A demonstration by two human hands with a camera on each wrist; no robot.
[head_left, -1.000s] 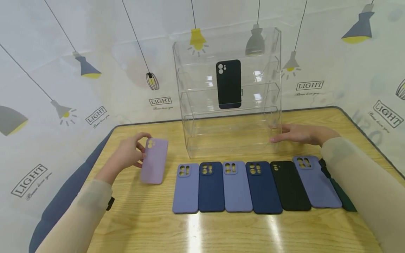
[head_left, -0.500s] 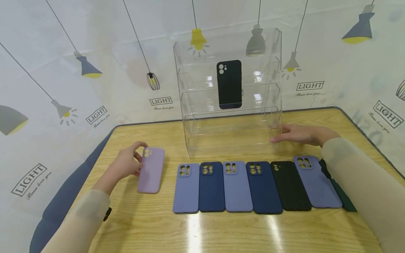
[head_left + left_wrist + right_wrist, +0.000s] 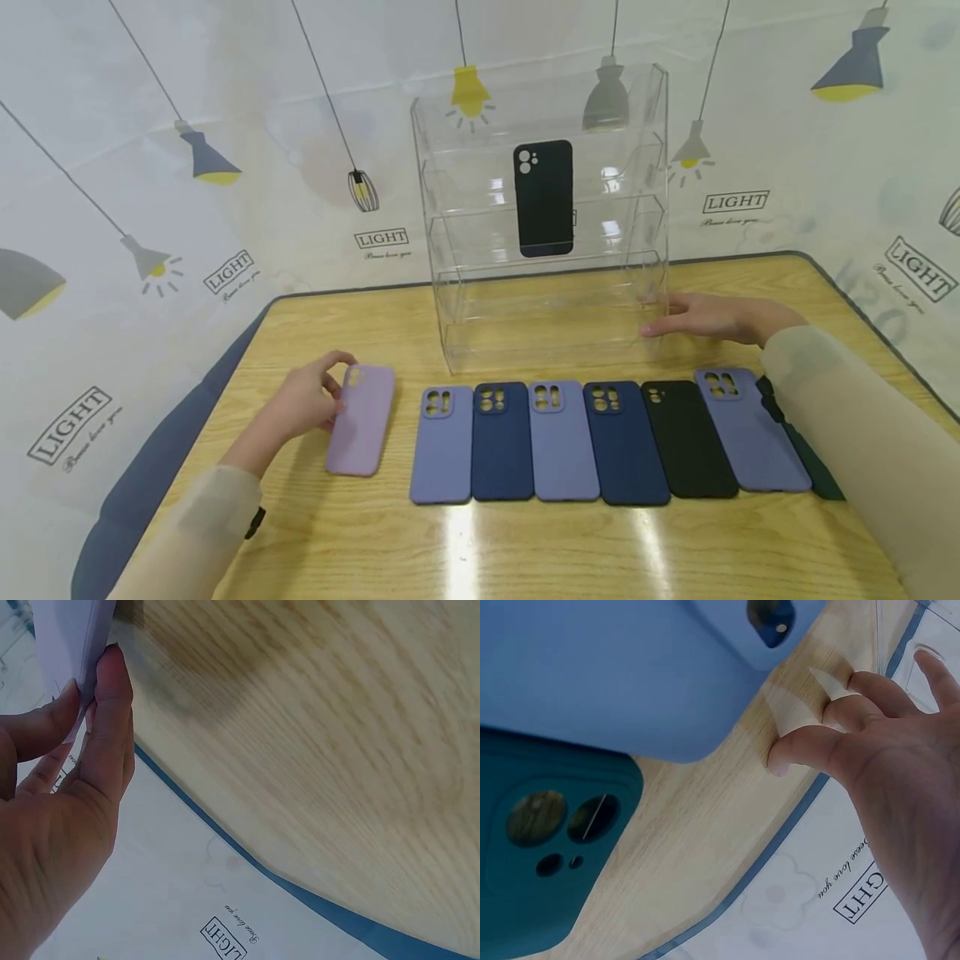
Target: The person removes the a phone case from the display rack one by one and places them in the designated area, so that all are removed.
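My left hand (image 3: 303, 402) pinches a lilac phone case (image 3: 360, 425) by its left side, left of the row of cases. The case leans, its camera cutouts up and its lower end close over the wooden table. In the left wrist view, the case (image 3: 71, 645) shows edge-on between thumb and fingers. My right hand (image 3: 712, 317) holds the lower right side of a clear acrylic display rack (image 3: 555, 333), thumb in front. The right wrist view shows its fingers curved, tips at the clear panel. A black phone case (image 3: 543, 200) stands upright in the rack.
In front of the rack lies a side-by-side row: a periwinkle case (image 3: 442, 454), a navy case (image 3: 502, 454), a black case (image 3: 693, 450) and several others. A green case (image 3: 562, 847), partly under my right sleeve in the head view, ends it. A printed wall covering (image 3: 300, 233) borders the table.
My left hand has brought the lilac case down and toward me, lower over the table. The right hand, the rack and the row of cases have stayed where they were.
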